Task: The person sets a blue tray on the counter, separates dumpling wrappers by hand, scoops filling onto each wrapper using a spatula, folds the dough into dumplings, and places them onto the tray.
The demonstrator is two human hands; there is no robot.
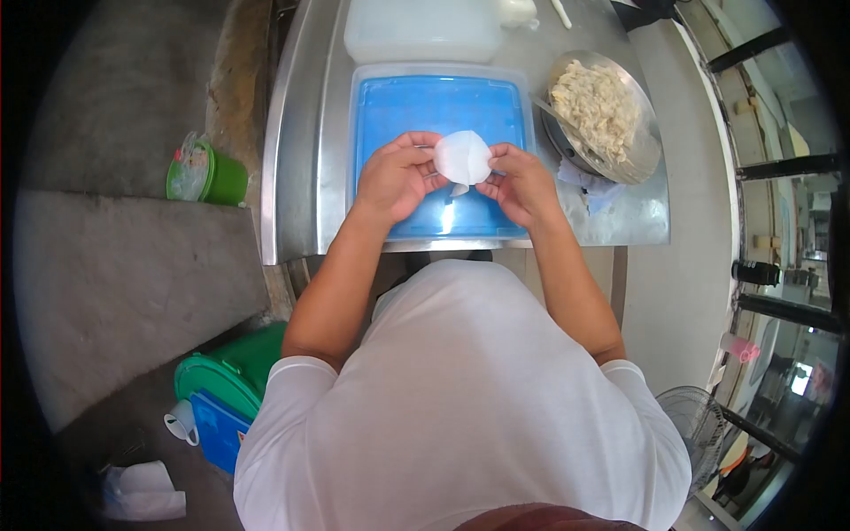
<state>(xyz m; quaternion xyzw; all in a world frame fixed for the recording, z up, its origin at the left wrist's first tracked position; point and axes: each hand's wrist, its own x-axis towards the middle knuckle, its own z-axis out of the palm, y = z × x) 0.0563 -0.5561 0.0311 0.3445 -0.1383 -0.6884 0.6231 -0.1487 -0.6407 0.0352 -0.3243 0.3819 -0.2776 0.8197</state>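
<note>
A thin white round sheet (462, 157) is held up between my two hands, over a blue tray (443, 102) with a clear rim. My left hand (403, 177) pinches its left edge between thumb and fingers. On the opposite edge, the fingertips of my right hand (518, 181) are closed. A small flap hangs below the sheet. To the right, a metal bowl (651, 133) holds a pale, lumpy mixture (595, 106), with a utensil handle across it.
A translucent container (423, 31) stands behind the tray on the steel table (637, 217). A cloth (591, 188) lies under the bowl. Green bins (227, 180) stand at the left, and a fan (692, 429) is at the lower right.
</note>
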